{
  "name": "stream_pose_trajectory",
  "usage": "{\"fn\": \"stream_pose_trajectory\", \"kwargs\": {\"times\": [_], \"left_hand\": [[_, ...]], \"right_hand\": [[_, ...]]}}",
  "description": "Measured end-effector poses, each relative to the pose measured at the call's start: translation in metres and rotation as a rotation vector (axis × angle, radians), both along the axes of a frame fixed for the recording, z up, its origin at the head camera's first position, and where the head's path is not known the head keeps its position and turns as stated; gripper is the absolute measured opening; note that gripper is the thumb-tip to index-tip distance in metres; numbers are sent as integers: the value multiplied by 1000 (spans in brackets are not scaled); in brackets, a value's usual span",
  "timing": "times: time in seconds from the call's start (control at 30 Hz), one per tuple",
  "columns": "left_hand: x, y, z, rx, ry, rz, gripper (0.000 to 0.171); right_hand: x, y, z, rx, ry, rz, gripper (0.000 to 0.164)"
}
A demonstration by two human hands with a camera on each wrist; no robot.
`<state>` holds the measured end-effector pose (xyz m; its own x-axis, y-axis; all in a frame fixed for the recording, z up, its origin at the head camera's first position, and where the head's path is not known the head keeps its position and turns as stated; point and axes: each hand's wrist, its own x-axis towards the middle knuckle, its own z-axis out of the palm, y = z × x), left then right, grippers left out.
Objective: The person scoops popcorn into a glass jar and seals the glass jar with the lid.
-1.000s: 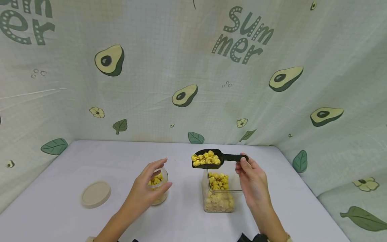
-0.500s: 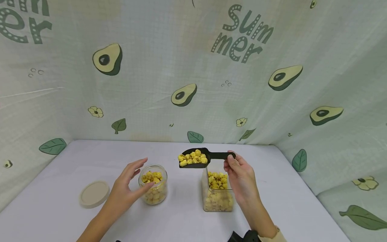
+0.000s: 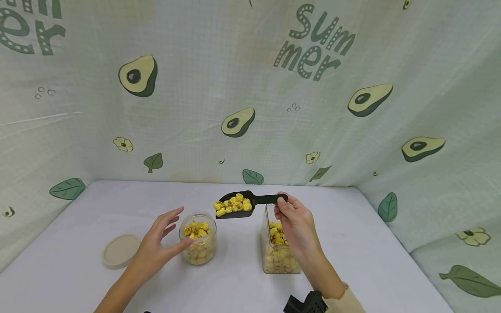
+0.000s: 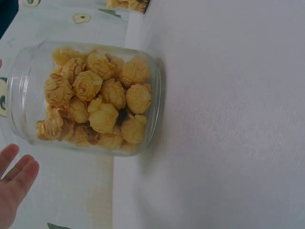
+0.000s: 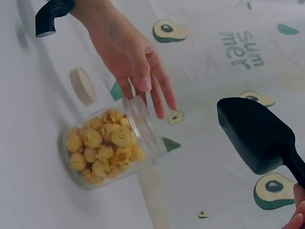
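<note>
Scoop (image 3: 255,200), black, laden with popcorn (image 3: 234,205): gripped in the right hand (image 3: 296,222), held above the table (image 3: 235,289) near glass jar (image 3: 203,248) and clear container (image 3: 279,261), both part-filled. Jar is flanked by the left hand (image 3: 155,243), its fingers loosely parted.

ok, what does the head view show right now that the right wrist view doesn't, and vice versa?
Head only: the rectangular clear container of popcorn, the popcorn load in the black scoop, and the beige right sleeve.

Right wrist only: the scoop's underside, which hides its load from that side.

Both: the glass jar with popcorn, the round lid, left hand, scoop, right hand (only part of it in the wrist view), white tabletop and avocado-print backdrop.
</note>
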<state>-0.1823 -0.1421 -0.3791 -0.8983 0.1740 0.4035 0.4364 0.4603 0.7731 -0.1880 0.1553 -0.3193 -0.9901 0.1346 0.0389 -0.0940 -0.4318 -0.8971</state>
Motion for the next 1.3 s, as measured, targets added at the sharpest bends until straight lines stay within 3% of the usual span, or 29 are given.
{"fn": "stream_pose_trajectory", "kwargs": {"times": [0.2,0.4,0.57,1.3], "left_hand": [[-2,-2,-5,12,-98,-6,70],[-3,-2,-14,72,-157,-45,69],[-3,0,-22,85,-203,-37,69],[-5,1,-26,123,-287,-13,66]], "right_hand": [[-5,-6,1,29,25,47,17],[-9,-12,-1,27,-16,51,21],[-12,-15,-2,53,-41,62,25],[-18,-28,-8,270,-55,51,31]]}}
